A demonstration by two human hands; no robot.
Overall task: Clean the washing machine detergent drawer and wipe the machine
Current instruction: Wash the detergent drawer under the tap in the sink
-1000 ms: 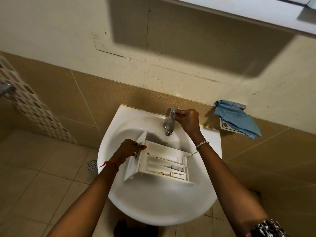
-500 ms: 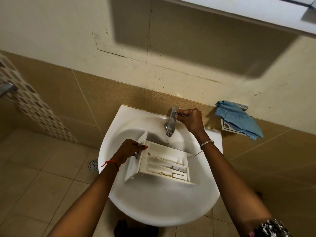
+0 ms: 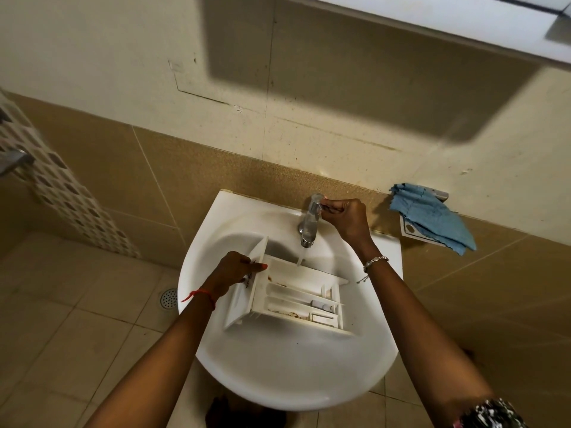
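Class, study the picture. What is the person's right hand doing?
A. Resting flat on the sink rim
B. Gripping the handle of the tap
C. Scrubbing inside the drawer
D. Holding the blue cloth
B: the right hand is curled round the handle of the tap. The left hand holds the detergent drawer over the sink, and the blue cloth sits apart by the wall.

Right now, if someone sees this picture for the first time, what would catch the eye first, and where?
The white detergent drawer, brown residue in its compartments, sits in the sink at the centre, the left hand holding its front panel. Behind it the right hand grips the handle of the tap, from which a thin stream falls. A blue cloth hangs on the wall at right.
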